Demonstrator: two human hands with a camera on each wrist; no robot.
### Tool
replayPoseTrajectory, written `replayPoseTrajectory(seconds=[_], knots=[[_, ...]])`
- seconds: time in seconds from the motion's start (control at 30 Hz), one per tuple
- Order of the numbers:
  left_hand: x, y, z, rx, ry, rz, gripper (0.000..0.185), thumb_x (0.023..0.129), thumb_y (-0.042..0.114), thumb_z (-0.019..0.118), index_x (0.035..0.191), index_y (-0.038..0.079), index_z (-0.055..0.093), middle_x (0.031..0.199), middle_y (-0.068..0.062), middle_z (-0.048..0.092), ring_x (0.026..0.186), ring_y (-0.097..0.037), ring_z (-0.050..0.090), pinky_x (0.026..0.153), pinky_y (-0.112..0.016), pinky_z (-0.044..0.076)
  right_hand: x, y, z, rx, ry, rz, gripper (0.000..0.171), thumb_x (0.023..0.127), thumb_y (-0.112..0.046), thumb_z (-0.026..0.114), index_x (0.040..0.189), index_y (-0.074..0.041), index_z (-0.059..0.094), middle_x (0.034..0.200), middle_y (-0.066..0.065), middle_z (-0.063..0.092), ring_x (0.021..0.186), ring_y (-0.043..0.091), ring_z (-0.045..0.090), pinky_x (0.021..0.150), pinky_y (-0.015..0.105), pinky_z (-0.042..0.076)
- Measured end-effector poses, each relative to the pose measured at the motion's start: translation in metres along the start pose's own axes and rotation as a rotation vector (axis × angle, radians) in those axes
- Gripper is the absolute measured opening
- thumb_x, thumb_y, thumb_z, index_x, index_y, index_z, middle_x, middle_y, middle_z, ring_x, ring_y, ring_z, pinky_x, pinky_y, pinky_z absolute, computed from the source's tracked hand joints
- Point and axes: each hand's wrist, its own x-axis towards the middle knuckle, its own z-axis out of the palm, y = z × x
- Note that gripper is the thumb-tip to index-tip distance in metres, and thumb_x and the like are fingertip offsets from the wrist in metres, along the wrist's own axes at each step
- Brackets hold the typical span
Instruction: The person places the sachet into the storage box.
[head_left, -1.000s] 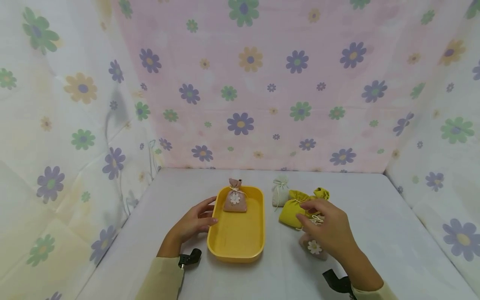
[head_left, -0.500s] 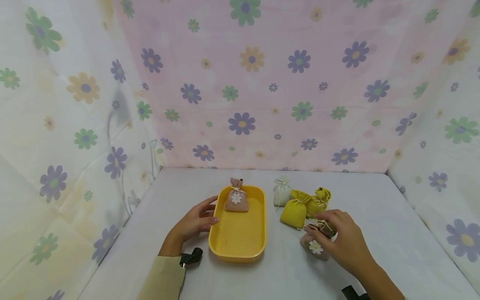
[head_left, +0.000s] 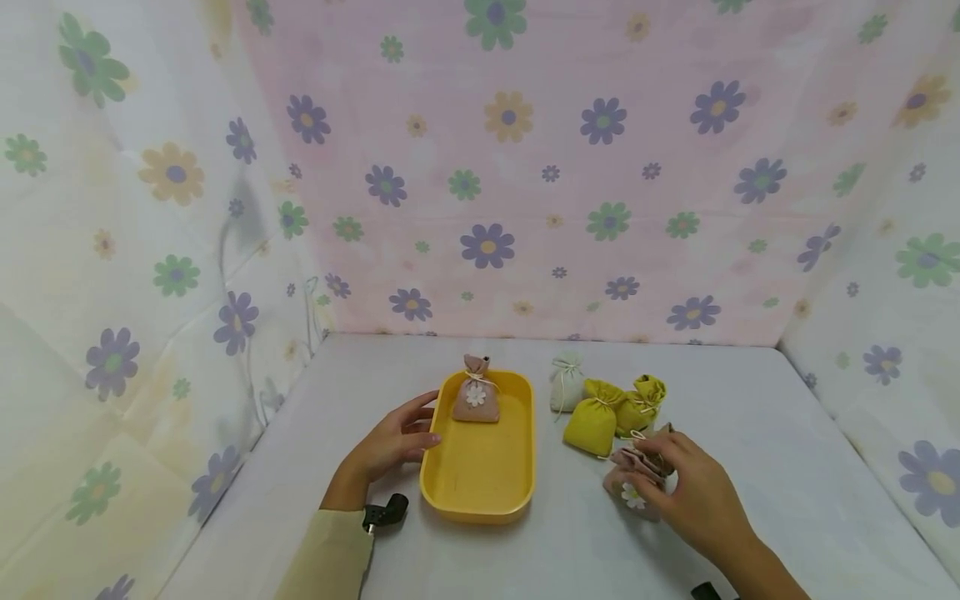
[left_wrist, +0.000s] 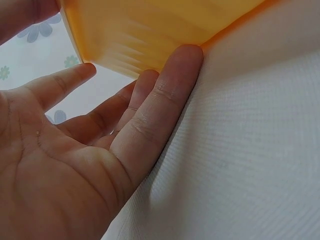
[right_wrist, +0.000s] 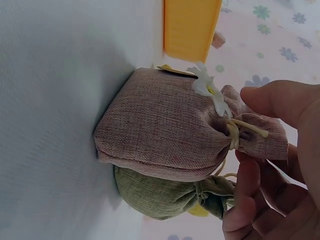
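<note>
My left hand (head_left: 384,450) rests at the left side of a yellow tray (head_left: 480,479), thumb at the rim and fairly straight fingers against the outer wall. A dusty-pink drawstring pouch (head_left: 476,410) with a white flower lies at the tray's far end. Right of the tray, my right hand (head_left: 701,492) pinches the gathered neck of a second pink flower pouch (right_wrist: 155,125) between thumb and fingers. The base of this pouch is right at the tabletop. Close beside it is an olive-green pouch (right_wrist: 155,192), mostly hidden by the hand in the head view.
Two yellow-green pouches (head_left: 592,423) and a pale whitish pouch (head_left: 567,388) stand behind the right hand. A white cloth covers the table (head_left: 360,367). Flowered curtains (head_left: 525,167) enclose the back and both sides.
My right hand has come down and toward me from over the yellow-green pouches to the neck of the pink pouch. The left hand and tray have stayed in place.
</note>
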Motion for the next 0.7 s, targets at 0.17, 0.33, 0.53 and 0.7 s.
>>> replayPoseTrajectory(seconds=[0.17, 0.33, 0.53, 0.7], knots=[[-0.0005, 0.0009, 0.0007, 0.008, 0.002, 0.003, 0.084, 0.089, 0.022, 0.079, 0.16, 0.033, 0.036, 0.157, -0.012, 0.046, 0.136, -0.034, 0.056, 0.095, -0.043, 0.061, 0.0002, 0.0008, 0.0017, 0.029, 0.025, -0.006, 0.036, 0.074, -0.019, 0.094, 0.105, -0.019, 0.077, 0.097, -0.012, 0.067, 0.073, 0.0, 0.052, 0.055, 0.019, 0.046], [-0.0009, -0.0005, 0.0006, 0.004, 0.004, 0.001, 0.084, 0.089, 0.023, 0.08, 0.16, 0.034, 0.036, 0.157, -0.011, 0.047, 0.136, -0.033, 0.057, 0.095, -0.043, 0.061, 0.0014, 0.0019, 0.0032, 0.062, 0.048, -0.017, 0.03, 0.075, -0.016, 0.093, 0.099, -0.021, 0.077, 0.089, -0.015, 0.066, 0.07, -0.001, 0.052, 0.054, 0.018, 0.046], [0.0009, -0.0027, -0.0007, -0.001, -0.007, 0.006, 0.085, 0.089, 0.023, 0.08, 0.16, 0.036, 0.036, 0.156, -0.009, 0.048, 0.134, -0.032, 0.059, 0.095, -0.042, 0.061, 0.0038, -0.001, -0.0002, 0.102, 0.052, -0.008, 0.024, 0.077, -0.016, 0.091, 0.096, -0.021, 0.076, 0.088, -0.013, 0.069, 0.07, -0.001, 0.055, 0.054, 0.019, 0.049], [0.0014, -0.002, -0.0016, -0.001, -0.006, 0.004, 0.083, 0.089, 0.022, 0.079, 0.16, 0.035, 0.037, 0.156, -0.01, 0.048, 0.135, -0.032, 0.058, 0.095, -0.042, 0.061, 0.0051, -0.0034, -0.0024, 0.112, 0.05, 0.002, 0.024, 0.078, -0.014, 0.091, 0.096, -0.02, 0.076, 0.089, -0.012, 0.07, 0.07, -0.001, 0.056, 0.054, 0.021, 0.051]])
